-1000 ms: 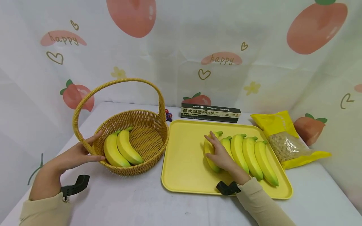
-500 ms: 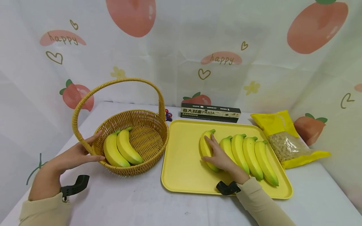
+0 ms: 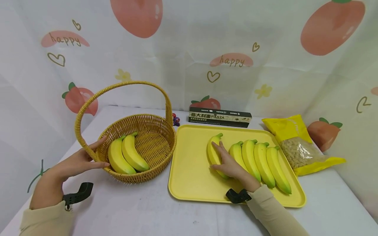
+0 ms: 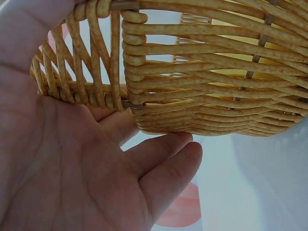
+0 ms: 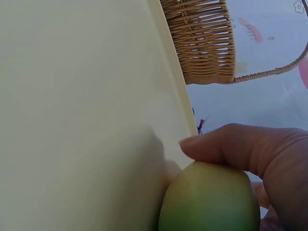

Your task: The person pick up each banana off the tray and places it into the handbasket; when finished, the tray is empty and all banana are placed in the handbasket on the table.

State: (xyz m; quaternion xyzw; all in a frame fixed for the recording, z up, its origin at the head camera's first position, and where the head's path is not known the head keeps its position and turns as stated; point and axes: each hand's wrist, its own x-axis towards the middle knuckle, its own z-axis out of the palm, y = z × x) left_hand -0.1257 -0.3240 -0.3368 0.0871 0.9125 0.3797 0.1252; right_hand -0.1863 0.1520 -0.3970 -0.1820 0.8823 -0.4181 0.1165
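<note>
A woven basket (image 3: 153, 131) with a tall handle holds two bananas (image 3: 127, 157) at the table's left. My left hand (image 3: 78, 160) rests with straight fingers against the basket's left wall (image 4: 192, 91). On the yellow tray (image 3: 192, 183) lie several bananas. My right hand (image 3: 228, 164) grips the leftmost banana (image 3: 213, 152), fingers over its top and thumb at its near side; its green tip (image 5: 209, 202) fills the right wrist view. The other bananas (image 3: 260, 162) lie side by side just right of the hand.
A dark pasta box (image 3: 220, 117) stands behind the tray. A yellow snack bag (image 3: 295, 146) lies at the right. A small purple thing (image 3: 176, 120) sits behind the basket. A printed cloth backdrop (image 3: 189, 55) surrounds the white table (image 3: 141, 213).
The right hand has drawn the leftmost banana a little left, away from the row on the tray. The left hand and basket have not moved.
</note>
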